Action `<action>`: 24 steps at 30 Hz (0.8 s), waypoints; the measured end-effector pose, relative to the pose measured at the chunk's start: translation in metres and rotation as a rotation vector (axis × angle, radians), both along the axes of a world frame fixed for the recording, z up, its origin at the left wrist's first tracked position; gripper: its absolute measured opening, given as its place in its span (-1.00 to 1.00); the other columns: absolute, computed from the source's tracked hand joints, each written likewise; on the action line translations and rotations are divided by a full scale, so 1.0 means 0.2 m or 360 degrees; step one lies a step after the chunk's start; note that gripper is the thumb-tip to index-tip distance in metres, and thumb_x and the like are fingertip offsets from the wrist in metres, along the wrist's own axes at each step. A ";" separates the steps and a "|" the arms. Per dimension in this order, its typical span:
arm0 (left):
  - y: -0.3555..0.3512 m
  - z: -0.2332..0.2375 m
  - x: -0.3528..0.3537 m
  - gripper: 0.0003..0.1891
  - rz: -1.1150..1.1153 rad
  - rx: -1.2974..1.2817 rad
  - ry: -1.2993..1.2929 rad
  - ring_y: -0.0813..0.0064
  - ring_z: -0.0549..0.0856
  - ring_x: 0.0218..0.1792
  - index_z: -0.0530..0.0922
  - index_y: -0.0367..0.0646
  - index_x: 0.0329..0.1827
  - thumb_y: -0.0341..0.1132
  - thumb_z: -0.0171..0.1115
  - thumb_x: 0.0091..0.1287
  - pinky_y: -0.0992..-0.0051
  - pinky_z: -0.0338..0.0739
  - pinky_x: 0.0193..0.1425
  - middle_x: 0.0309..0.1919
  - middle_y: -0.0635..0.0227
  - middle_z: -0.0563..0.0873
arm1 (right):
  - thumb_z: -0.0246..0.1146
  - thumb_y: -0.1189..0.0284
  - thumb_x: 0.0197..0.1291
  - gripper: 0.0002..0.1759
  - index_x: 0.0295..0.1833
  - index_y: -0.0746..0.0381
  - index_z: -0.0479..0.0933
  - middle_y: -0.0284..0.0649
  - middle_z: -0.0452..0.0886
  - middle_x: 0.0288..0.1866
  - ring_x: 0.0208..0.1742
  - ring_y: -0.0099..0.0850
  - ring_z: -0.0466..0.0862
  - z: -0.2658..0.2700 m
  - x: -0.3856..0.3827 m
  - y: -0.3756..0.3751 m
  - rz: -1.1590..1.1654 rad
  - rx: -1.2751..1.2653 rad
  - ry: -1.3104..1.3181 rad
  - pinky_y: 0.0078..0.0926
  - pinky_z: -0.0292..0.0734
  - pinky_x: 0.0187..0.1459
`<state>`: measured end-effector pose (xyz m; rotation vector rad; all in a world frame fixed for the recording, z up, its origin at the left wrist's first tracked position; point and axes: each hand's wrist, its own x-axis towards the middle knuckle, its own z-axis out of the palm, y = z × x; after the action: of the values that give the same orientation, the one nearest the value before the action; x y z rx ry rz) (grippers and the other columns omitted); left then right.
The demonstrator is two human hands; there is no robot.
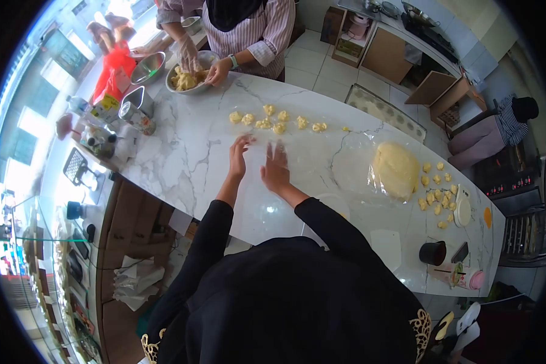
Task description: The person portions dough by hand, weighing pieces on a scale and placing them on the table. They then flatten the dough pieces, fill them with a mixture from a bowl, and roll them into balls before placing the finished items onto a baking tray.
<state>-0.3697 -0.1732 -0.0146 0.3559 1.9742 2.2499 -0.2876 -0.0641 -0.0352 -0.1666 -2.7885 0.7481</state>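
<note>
My left hand (239, 156) is above the marble counter (188, 158), fingers stretched and slightly curved, nothing in it. Beside it, my right hand (276, 165) lies flat over a clear plastic sheet (312, 158), fingers apart and a little blurred. Just beyond both hands runs a row of small yellow dough pieces (278, 128). To the right, a large yellow dough lump (396, 167) rests under clear plastic. Several more small dough pieces (438, 197) are scattered past it.
Across the counter a person works yellow dough in a metal bowl (210, 59), one hand gloved. Jars and a can (137, 118) stand at the left. On the right are a white scraper (462, 206), a dark cup (432, 253), a phone (461, 252) and a pink-lidded bottle (467, 276).
</note>
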 end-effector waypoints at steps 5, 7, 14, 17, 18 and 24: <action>0.06 -0.09 -0.03 -0.62 0.0543 -0.1420 0.1069 0.13 0.39 0.06 0.44 -0.10 0.03 -0.34 0.17 0.09 0.18 0.26 0.12 0.03 0.22 0.45 | 0.18 0.40 0.03 -0.28 0.33 0.29 0.10 0.17 0.00 0.36 0.38 0.06 0.06 -0.03 -0.22 0.19 -0.0072 0.0103 0.0133 -0.09 0.06 0.29; 0.08 -0.07 -0.05 -0.58 0.0508 -0.1479 0.0980 0.13 0.39 0.05 0.43 -0.08 0.05 -0.34 0.21 0.06 0.16 0.25 0.13 0.02 0.22 0.44 | 0.19 0.41 0.02 -0.35 0.28 0.22 0.20 0.14 0.11 0.32 0.34 0.05 0.13 -0.07 -0.28 0.20 -0.0129 0.0119 0.0214 -0.09 0.13 0.25; 0.09 -0.14 -0.23 -0.84 0.0344 -0.1237 0.0685 0.22 0.53 -0.19 0.55 -0.15 -0.20 -0.45 0.10 0.15 0.38 0.41 -0.09 -0.24 0.22 0.55 | 0.13 0.53 0.04 -0.60 0.06 0.15 0.44 0.01 0.40 0.02 0.05 -0.01 0.42 -0.06 -0.39 0.23 -0.0239 0.0018 0.0511 -0.16 0.35 0.02; 0.11 -0.13 -0.26 -0.84 0.0590 -0.0719 0.0639 0.38 0.56 -0.46 0.57 -0.20 -0.23 -0.45 0.02 0.21 0.51 0.43 -0.34 -0.47 0.23 0.58 | 0.11 0.57 0.06 -0.75 -0.10 0.21 0.51 -0.06 0.50 -0.15 -0.10 -0.07 0.51 -0.07 -0.40 0.31 -0.0135 -0.0050 0.0548 -0.22 0.41 -0.09; 0.10 -0.13 -0.25 -0.81 0.0385 -0.0359 0.0209 0.45 0.53 -0.50 0.58 -0.23 -0.23 -0.39 -0.01 0.25 0.56 0.40 -0.39 -0.54 0.27 0.57 | 0.11 0.59 0.07 -0.81 -0.17 0.23 0.53 -0.09 0.53 -0.23 -0.16 -0.10 0.54 -0.07 -0.40 0.33 -0.0079 -0.0098 0.0554 -0.26 0.44 -0.13; 0.10 -0.06 -0.23 -0.63 -0.0113 -0.0124 -0.0819 0.60 0.43 -0.68 0.56 -0.25 -0.16 -0.12 -0.04 0.30 0.62 0.25 -0.61 -0.64 0.34 0.55 | 0.11 0.62 0.03 -0.82 -0.20 0.24 0.49 -0.15 0.55 -0.36 -0.42 -0.09 0.53 0.03 -0.26 0.28 -0.0155 -0.0720 0.0879 -0.24 0.43 -0.32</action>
<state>-0.4148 -0.1527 -0.0269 -0.1495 1.7340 1.9572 -0.3403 -0.0080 -0.0287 -0.1464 -2.0537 1.1811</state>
